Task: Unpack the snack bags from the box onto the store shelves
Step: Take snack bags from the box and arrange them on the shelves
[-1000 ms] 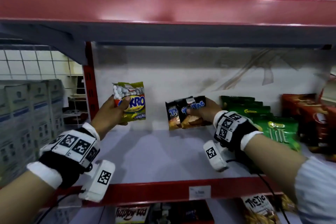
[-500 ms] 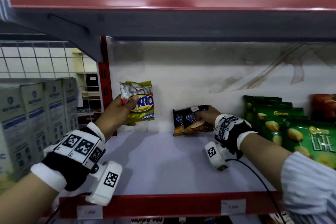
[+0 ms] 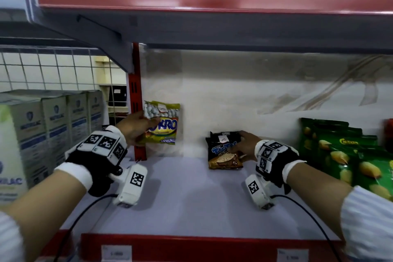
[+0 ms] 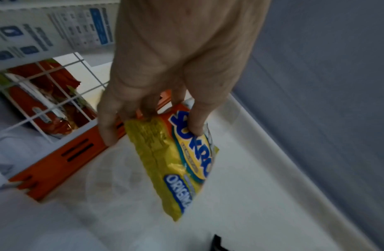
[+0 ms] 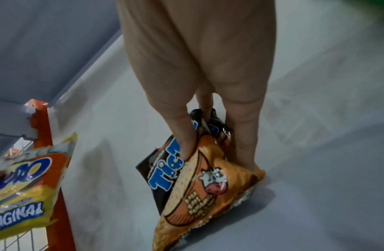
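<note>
Placement of two snack bags at the back of the shelf (image 3: 191, 208), with the red upright post (image 3: 136, 100) as landmark. The right hand (image 3: 244, 144) has carried the dark Tic Tac bags (image 3: 223, 151) down and back since a second ago: then they were raised clear of the shelf, whereas their lower edge now rests on it, near the back wall and well to the right of the post. The right fingers (image 5: 182, 139) are curled over the bags' front and far side, so the grip is not released; more than one bag appears to be in this clutch, though the count cannot be told. The left hand (image 3: 136, 127) pinches the yellow Sukro bag (image 3: 163, 123) between thumb and fingers just beside the post, and it has drawn closer to the post while remaining off the shelf. Green chip bags (image 3: 340, 155) stand farther right of the post; white cartons (image 3: 53, 125) stand left of it. By this reading, the right-hand placement is nearly complete, and the left-hand bag remains to be set down.
</note>
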The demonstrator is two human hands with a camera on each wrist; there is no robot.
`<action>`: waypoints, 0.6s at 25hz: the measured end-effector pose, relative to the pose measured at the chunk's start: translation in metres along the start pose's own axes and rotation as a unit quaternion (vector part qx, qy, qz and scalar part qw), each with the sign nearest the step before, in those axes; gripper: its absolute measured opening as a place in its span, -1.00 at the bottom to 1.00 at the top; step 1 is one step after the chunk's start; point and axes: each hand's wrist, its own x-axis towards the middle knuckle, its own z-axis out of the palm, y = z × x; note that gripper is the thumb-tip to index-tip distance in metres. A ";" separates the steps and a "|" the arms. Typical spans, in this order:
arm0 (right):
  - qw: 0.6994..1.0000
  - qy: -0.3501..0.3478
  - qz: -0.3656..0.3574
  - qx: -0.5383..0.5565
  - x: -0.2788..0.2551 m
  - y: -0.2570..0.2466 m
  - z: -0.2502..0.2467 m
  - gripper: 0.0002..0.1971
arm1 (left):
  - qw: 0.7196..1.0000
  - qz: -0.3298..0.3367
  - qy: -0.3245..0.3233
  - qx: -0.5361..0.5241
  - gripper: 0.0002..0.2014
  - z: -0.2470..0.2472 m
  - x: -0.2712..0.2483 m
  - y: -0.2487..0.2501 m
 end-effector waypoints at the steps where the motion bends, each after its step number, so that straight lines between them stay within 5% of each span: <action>1: 1.000 0.000 -0.004 -0.004 0.002 -0.002 0.004 -0.38 | 0.999 0.010 0.004 0.040 -0.67 -0.003 0.007 -0.004; 5: 0.999 -0.006 -0.026 -0.039 0.004 -0.014 0.020 -0.45 | 0.974 0.012 -0.027 0.223 -0.47 -0.004 0.025 -0.021; 8: 0.998 -0.020 -0.021 -0.059 0.006 -0.021 0.023 -0.52 | 0.925 0.011 -0.064 0.375 -0.50 0.001 0.030 -0.033; 15: 0.999 -0.032 0.003 0.019 0.012 -0.021 0.029 -0.57 | 0.892 -0.044 0.006 0.450 -0.47 0.002 0.039 -0.040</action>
